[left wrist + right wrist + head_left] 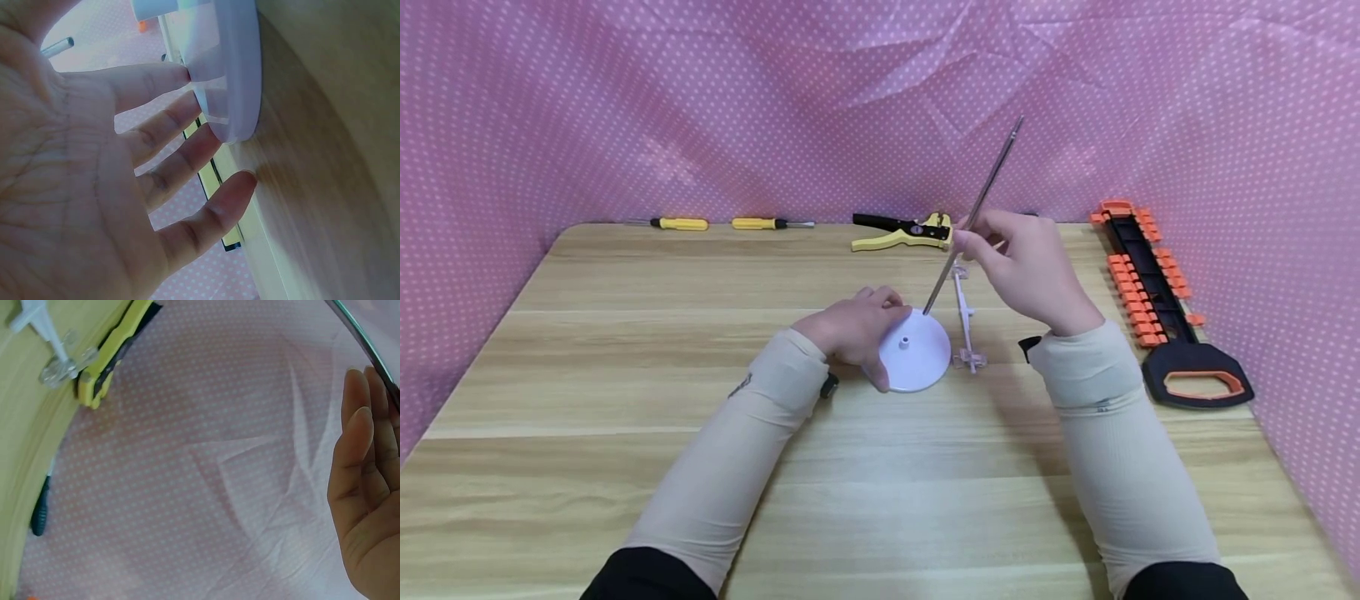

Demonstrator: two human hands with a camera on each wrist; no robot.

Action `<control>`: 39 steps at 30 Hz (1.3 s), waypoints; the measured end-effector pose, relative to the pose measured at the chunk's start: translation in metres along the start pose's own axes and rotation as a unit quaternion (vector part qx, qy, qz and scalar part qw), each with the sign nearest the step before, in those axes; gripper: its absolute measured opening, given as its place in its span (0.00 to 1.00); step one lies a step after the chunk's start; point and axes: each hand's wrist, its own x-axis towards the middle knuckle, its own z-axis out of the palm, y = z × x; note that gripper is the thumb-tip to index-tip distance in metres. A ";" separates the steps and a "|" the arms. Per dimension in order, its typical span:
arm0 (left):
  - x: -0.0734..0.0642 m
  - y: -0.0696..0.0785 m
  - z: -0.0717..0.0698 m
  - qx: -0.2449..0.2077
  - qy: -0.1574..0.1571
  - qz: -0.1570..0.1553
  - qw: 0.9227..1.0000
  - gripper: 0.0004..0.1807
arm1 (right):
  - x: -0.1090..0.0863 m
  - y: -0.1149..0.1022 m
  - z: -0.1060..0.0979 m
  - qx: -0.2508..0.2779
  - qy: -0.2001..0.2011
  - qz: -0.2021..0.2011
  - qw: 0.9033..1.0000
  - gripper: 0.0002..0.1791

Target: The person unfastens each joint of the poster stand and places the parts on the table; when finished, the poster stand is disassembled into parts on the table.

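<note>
A white round base (921, 367) with a short peg at its middle lies on the table. Across its left side my left hand (861, 329) holds it, thumb at the near edge and fingers at the far edge. In the left wrist view several fingertips meet the rim of the base (240, 75). My right hand (1018, 262) pinches a thin metal rod (992, 177) between thumb and fingers. The rod slants up to the right, its lower end right at the far rim of the base. In the right wrist view the rod (353, 325) runs past the fingertips.
Right of the base lies a thin white plastic piece (964, 315) with clear clips. Yellow-and-black wire strippers (901, 233) and two yellow screwdrivers (683, 224) line the back edge. An orange-and-black rack with a handle (1198, 375) lies at the right. A pink dotted cloth (775, 108) surrounds the table.
</note>
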 end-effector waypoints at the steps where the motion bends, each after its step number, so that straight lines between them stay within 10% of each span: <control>1: 0.000 0.000 0.000 0.001 -0.001 0.000 1.000 0.69 | 0.001 0.003 0.000 0.000 -0.001 0.010 1.000 0.12; 39: 0.002 -0.001 0.002 0.008 0.004 0.000 1.000 0.69 | 0.005 0.040 -0.022 -0.007 -0.094 0.196 0.976 0.25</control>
